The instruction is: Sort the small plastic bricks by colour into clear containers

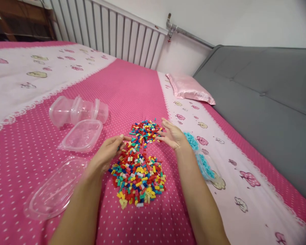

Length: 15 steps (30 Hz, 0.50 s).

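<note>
You seem to be sorting small multicoloured plastic bricks [140, 175] in near and far heaps on the pink dotted bedspread [135, 92], right hand [172, 134] open, left hand [109, 149] apart and curled, hold unclear; picking calls for light pinching.

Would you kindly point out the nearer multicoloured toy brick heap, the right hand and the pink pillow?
Nearer multicoloured toy brick heap [140, 175], head view: middle.
Right hand [173, 135], head view: middle.
Pink pillow [190, 87], head view: topside.

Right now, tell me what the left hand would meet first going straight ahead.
The left hand would likely meet the farther pile of colored bricks first; its fingers look very close, though depth is unclear.
</note>
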Each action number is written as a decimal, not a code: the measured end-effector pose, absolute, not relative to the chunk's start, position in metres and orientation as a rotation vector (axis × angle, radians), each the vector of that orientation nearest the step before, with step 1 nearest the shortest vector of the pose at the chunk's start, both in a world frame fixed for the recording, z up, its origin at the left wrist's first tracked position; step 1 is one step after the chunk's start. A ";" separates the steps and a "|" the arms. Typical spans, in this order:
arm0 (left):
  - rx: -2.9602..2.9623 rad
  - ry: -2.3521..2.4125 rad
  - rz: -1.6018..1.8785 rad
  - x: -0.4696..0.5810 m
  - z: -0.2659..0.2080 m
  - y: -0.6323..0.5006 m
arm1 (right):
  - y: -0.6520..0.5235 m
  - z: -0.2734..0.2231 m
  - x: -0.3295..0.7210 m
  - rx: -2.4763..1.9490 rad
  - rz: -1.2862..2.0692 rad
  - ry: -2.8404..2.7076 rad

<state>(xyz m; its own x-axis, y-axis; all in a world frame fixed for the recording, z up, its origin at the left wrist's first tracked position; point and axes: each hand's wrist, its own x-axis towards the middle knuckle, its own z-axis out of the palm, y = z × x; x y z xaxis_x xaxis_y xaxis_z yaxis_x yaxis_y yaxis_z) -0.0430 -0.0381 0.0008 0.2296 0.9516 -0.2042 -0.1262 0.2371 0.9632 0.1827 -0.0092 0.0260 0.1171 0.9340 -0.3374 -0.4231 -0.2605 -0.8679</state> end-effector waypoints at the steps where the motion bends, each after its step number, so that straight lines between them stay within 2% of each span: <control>1: 0.965 1.006 0.974 -0.041 0.005 -0.039 | -0.021 0.025 0.179 -1.159 1.410 -0.575; 4: 0.712 0.866 1.011 -0.028 0.020 -0.046 | -0.061 0.019 0.153 -0.993 1.349 -0.499; 8: 0.534 0.771 1.098 -0.002 0.034 -0.076 | -0.110 0.011 0.107 -0.850 1.560 -0.339; 12: 0.654 0.912 1.336 0.016 0.029 -0.128 | -0.141 0.008 0.077 -0.734 1.590 -0.281; 15: 0.814 1.051 1.412 0.019 0.027 -0.164 | -0.157 0.002 0.067 -0.776 1.602 -0.494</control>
